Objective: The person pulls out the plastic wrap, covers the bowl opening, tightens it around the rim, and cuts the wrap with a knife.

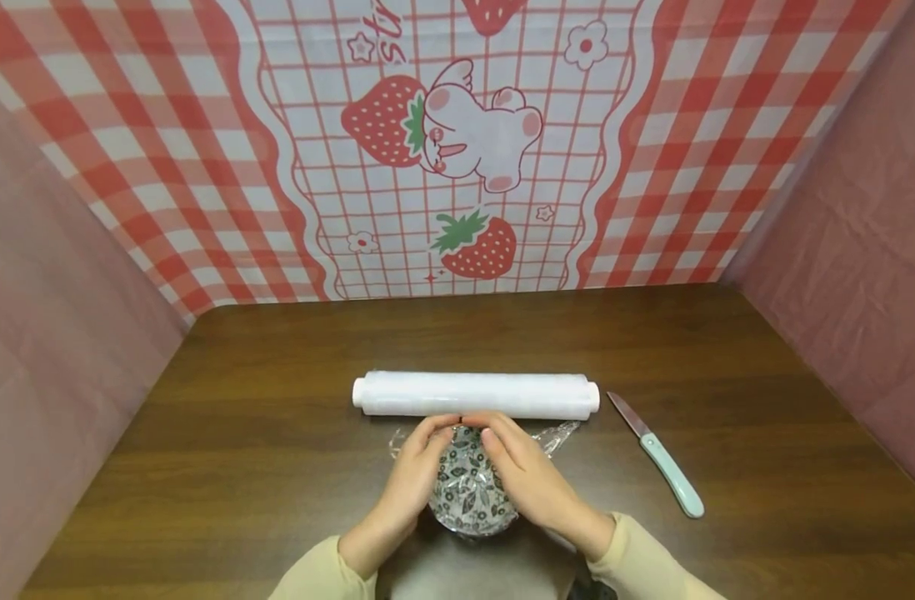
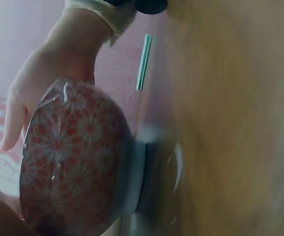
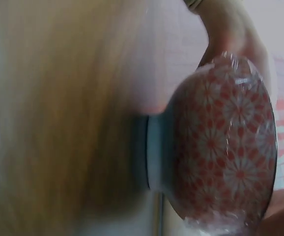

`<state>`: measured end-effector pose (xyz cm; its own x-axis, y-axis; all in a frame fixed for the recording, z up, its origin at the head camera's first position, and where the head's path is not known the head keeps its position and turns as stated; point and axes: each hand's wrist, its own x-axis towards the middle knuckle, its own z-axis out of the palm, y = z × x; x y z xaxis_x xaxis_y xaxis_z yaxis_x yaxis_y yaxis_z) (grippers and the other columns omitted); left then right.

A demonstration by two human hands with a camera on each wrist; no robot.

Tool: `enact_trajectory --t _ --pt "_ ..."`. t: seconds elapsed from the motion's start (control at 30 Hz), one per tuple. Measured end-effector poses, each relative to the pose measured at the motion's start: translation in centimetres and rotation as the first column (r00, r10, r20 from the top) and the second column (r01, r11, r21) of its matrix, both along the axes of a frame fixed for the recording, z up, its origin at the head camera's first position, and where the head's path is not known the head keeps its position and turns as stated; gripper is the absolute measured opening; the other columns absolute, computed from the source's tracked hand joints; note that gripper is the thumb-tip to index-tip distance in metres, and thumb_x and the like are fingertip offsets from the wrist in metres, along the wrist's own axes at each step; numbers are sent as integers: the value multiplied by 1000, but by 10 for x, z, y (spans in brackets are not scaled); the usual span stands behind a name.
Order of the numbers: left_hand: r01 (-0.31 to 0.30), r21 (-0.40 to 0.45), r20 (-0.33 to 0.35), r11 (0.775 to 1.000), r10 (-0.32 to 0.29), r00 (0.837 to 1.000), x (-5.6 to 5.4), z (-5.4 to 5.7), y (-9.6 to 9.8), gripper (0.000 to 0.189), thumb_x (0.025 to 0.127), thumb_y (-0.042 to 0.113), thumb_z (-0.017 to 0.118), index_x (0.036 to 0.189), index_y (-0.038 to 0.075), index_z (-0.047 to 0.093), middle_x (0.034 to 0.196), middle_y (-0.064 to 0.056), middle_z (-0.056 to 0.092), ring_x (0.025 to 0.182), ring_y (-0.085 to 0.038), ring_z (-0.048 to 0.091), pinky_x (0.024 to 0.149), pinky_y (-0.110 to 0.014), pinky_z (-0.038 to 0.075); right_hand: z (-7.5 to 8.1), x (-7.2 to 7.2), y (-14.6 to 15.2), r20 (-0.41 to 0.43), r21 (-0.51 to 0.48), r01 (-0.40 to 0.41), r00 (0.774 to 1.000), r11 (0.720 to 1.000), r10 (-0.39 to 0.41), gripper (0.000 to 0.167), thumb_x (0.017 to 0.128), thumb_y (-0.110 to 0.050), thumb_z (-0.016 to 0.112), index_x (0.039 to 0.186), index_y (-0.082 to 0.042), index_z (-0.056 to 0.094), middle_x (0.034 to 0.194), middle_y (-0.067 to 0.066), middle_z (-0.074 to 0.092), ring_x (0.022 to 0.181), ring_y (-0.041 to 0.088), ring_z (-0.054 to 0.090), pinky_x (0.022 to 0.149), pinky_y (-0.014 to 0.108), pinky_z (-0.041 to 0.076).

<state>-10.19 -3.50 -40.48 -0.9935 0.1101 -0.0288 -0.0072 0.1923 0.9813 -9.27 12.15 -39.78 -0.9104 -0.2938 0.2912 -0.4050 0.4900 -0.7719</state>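
A round bowl (image 1: 468, 492) stands near the table's front edge, with clear plastic wrap (image 1: 557, 437) over its top and a loose end trailing out to the right. Dark leaf patterns show through the film; outside, the bowl (image 2: 75, 152) is red with pale flowers. My left hand (image 1: 412, 471) lies along its left side and my right hand (image 1: 528, 475) along its right. Both sets of fingers are fairly straight and meet at the far rim. Beyond the right wrist view's bowl (image 3: 225, 147), film bunches along the rim. The fingertips' underside is hidden.
Just behind the hands, a white roll of plastic wrap (image 1: 476, 395) lies crosswise. A knife (image 1: 671, 473) with a pale green handle lies to the right, blade pointing away. The brown wooden table (image 1: 262, 350) ends at a strawberry-patterned cloth (image 1: 465, 250), with pink cloth at both sides.
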Motion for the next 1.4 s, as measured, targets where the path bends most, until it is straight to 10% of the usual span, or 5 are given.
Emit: enact_trajectory --t 0.27,0.77,1.07,1.4 --pt "-43 208 137 977 14 991 -1 -7 2 36 95 21 37 117 3 59 118 -11 60 109 -22 53 95 -35 38 -12 -1 -2 25 -255 109 994 961 -106 32 99 -14 31 112 -6 59 113 4 62 109 19 55 96 30 40" --pt "-137 406 265 904 27 964 0 -16 7 40 93 25 40 118 -1 58 115 -10 62 100 -15 58 87 -26 43 -28 -2 -3 190 -660 183 979 729 -74 44 100 -20 27 108 13 54 113 23 59 104 12 58 91 22 43" --pt "-151 506 298 849 -9 954 4 -20 9 43 94 27 38 128 3 50 129 -9 53 114 -16 51 98 -29 37 -33 1 -3 524 -674 324 843 664 121 54 99 -38 23 131 1 44 132 15 48 113 15 51 95 26 39" --pt "-148 551 278 821 -14 960 7 -23 11 42 96 24 34 127 1 49 130 -9 53 116 -15 50 98 -27 38 -35 0 -3 539 -764 333 800 552 264 49 99 -32 23 133 -2 41 136 12 44 119 17 47 101 32 35"
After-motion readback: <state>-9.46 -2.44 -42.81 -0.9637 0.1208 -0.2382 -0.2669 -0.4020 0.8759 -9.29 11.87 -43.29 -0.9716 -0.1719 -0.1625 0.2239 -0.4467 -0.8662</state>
